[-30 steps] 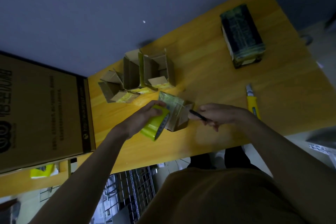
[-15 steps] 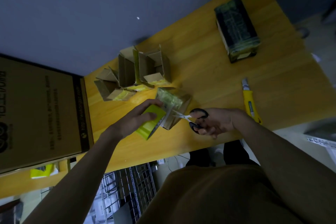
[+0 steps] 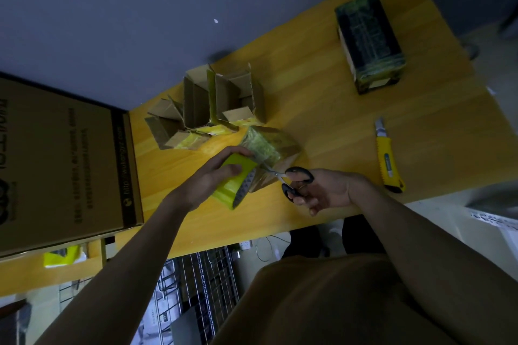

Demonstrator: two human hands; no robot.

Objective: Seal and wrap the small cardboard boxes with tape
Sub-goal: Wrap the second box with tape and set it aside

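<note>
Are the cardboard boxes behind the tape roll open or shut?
Open. The cardboard boxes have their flaps standing up, and their insides are visible. No tape closes their tops.

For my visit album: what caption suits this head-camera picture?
Left hand holds yellow tape roll while right hand brings scissors to taped box.

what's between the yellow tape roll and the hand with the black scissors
In the head view, the small tape-wrapped cardboard box sits between the yellow tape roll and the right hand; the black-handled scissors point toward it.

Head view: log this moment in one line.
left hand grips tape roll | right hand holds scissors at taped box
</note>
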